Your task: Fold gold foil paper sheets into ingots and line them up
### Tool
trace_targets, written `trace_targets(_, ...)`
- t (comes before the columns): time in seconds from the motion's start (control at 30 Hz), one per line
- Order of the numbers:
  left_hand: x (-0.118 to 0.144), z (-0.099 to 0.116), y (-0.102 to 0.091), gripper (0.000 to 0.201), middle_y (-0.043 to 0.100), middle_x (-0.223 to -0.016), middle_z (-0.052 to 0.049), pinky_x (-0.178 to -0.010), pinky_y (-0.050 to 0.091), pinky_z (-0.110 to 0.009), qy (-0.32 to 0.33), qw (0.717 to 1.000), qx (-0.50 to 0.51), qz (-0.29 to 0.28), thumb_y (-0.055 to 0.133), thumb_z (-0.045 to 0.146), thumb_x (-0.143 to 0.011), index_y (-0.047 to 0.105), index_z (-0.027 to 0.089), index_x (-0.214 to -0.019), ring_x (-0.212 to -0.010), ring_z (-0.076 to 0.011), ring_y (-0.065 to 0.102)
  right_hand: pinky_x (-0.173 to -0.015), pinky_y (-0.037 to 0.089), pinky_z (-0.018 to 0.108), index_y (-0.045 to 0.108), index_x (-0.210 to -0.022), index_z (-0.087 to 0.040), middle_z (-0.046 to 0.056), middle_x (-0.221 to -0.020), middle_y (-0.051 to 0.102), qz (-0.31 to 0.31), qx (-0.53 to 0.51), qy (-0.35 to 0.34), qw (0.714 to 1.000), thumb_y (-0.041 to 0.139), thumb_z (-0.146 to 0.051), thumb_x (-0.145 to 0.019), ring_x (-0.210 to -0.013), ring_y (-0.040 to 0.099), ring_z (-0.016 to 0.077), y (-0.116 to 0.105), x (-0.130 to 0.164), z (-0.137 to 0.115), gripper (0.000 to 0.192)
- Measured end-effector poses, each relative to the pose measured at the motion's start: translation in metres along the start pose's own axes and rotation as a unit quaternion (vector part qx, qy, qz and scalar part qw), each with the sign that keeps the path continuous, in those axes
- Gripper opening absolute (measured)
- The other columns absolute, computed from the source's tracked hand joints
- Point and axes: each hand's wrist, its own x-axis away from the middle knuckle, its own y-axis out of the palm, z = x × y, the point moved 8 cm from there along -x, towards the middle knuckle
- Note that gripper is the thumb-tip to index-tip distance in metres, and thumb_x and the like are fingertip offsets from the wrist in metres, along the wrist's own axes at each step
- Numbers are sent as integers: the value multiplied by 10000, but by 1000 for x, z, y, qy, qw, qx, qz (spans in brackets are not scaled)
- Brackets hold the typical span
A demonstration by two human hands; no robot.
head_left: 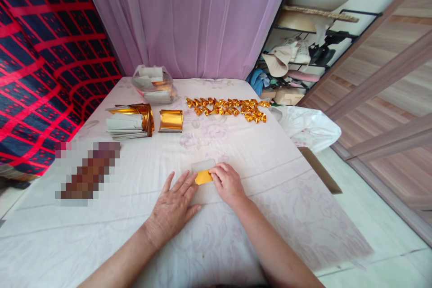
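A small sheet of paper [203, 172], gold on one face and white on the other, lies partly folded on the white floral cloth [256, 162] in front of me. My left hand [174, 207] lies flat on the cloth, fingers spread, fingertips against the sheet's left side. My right hand [228, 183] presses down on the sheet's right edge, where the gold flap shows. Farther back lies a row of several folded gold pieces [227, 107].
At the back left are a stack of gold and white sheets [130, 121], a smaller gold stack [170, 120] and a clear bag of sheets [154, 83]. A white plastic bag [308, 128] sits at the right edge. A pink curtain [189, 18] hangs behind.
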Motion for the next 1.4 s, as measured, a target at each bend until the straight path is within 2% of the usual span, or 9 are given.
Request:
trace_targets(0.2, 1, 0, 5, 395, 612, -1320, -56, -1160, 204, -500, 6, 1000, 1, 10, 455, 505, -933, 616, 211, -1141, -1293, -252, 488, -767, 436, 303, 635, -817, -222, 34, -851, 631, -12, 42, 1, 999, 570, -196, -883, -843, 568, 183, 2, 1, -14, 96)
trace_targets(0.43, 1, 2, 4, 431, 604, -1333, -54, -1159, 210, -486, -3, 1000, -8, 8, 473, 506, -922, 581, 214, -1221, -1289, -248, 494, -688, 395, 286, 584, -719, -219, 10, -767, 593, -45, 85, 25, 995, 679, -246, -824, -767, 546, 172, 16, -1, -25, 144)
trace_targets(0.63, 2, 0, 6, 407, 607, -1332, -40, -1171, 170, -485, -9, 1000, 1, 9, 447, 521, -930, 621, 218, -1139, -1298, -248, 485, -703, 384, 278, 576, -718, -217, 2, -767, 598, -40, 82, 60, 994, 673, -216, -818, -776, 552, 165, 4, 4, -4, 139)
trace_targets(0.87, 2, -1, 8, 409, 605, -1335, -38, -1178, 156, -476, -8, 1000, -4, 6, 465, 532, -919, 628, 225, -1136, -1295, -244, 487, -701, 384, 263, 573, -692, -228, -7, -752, 614, -25, 79, 92, 992, 652, -227, -819, -761, 563, 159, -12, 6, 22, 150)
trace_targets(1.03, 2, -1, 8, 393, 618, -1318, -33, -1181, 146, -470, -9, 1000, -2, 2, 470, 527, -916, 638, 230, -1112, -1287, -244, 494, -689, 405, 259, 570, -688, -222, -2, -732, 599, 1, 66, 92, 994, 603, -227, -841, -739, 571, 157, -22, 9, 36, 158)
trace_targets(1.1, 1, -1, 8, 388, 622, -1310, -44, -1176, 155, -473, -11, 1000, 1, 2, 473, 520, -917, 643, 228, -1108, -1279, -248, 501, -688, 424, 258, 582, -735, -218, 7, -752, 606, 31, 39, 72, 996, 550, -223, -873, -735, 578, 154, -29, 11, 31, 141)
trace_targets(1.2, 0, 1, 7, 389, 624, -1302, -71, -1154, 199, -502, -11, 1000, 5, -1, 466, 498, -925, 637, 211, -1123, -1272, -265, 505, -743, 458, 275, 607, -857, -211, 34, -833, 639, 68, 9, 19, 997, 489, -196, -906, -798, 594, 164, -36, 13, 12, 129)
trace_targets(1.3, -2, 4, 5, 398, 625, -1297, -84, -1126, 242, -529, -10, 1000, 10, -5, 458, 483, -930, 621, 194, -1149, -1258, -284, 516, -829, 471, 327, 633, -908, -217, 51, -919, 669, 20, -3, -44, 999, 500, -165, -902, -890, 597, 189, -26, 14, -15, 143)
trace_targets(1.4, -4, 8, 3, 396, 637, -1277, -97, -1115, 256, -532, -16, 1000, 19, -3, 451, 462, -937, 612, 184, -1169, -1243, -289, 527, -876, 480, 372, 657, -974, -231, 55, -1012, 674, -38, -10, -69, 997, 527, -122, -867, -953, 593, 204, -11, 14, -29, 200)
